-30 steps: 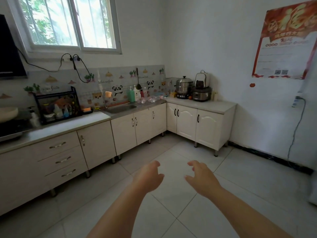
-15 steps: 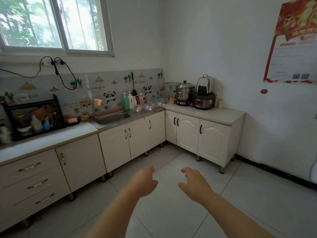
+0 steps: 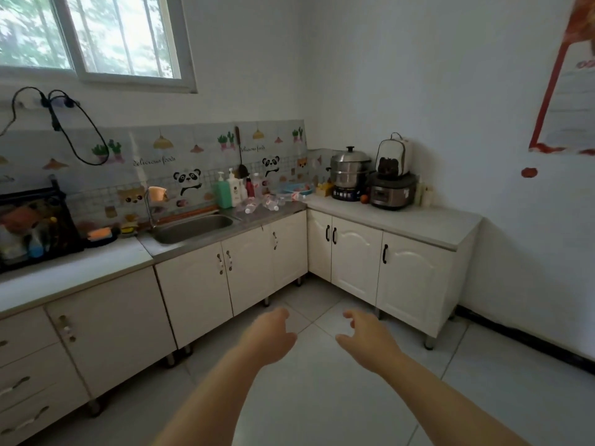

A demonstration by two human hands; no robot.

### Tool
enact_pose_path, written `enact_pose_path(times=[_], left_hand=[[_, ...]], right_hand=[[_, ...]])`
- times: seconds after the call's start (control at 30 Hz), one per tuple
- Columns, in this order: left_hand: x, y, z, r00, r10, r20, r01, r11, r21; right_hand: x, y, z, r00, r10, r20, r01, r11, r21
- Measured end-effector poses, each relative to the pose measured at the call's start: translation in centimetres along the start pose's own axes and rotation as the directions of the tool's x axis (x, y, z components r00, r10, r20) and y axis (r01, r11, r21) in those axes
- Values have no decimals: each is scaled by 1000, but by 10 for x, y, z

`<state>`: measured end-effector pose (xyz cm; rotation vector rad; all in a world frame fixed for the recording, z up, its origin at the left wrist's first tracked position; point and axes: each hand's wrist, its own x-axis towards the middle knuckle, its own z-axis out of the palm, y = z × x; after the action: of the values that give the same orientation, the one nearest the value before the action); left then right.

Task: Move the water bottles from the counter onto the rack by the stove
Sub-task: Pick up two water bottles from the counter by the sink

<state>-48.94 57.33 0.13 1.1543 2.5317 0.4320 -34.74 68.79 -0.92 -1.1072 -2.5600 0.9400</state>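
Observation:
Several clear plastic water bottles lie on their sides on the grey counter right of the sink, near the corner. A black wire rack full of bottles and kitchen items stands on the counter at the far left. Both my arms reach forward over the tiled floor, well short of the counter. My left hand hangs with loosely curled fingers and holds nothing. My right hand is the same, fingers relaxed and empty.
A steel sink with a tap sits mid-counter. Soap bottles stand behind the water bottles. A steamer pot and rice cooker occupy the right counter. White cabinets line both walls.
The view has swung right and moved closer to the sink corner; the rack has slid toward the left edge. Both hands stay out in front, still empty.

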Motion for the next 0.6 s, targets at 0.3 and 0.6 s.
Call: enact_pose_path(times=[0.3,0.6], left_hand=[[200,-19,-50,1000,-21,17,22,999,-40],[359,-40,-73,998,-28,60,32,997,-71]], right_hand=[[198,-29,-1,1000,18,4,-17,998,-58],[371,-35,0,1000,15,27,-14,999,-45]])
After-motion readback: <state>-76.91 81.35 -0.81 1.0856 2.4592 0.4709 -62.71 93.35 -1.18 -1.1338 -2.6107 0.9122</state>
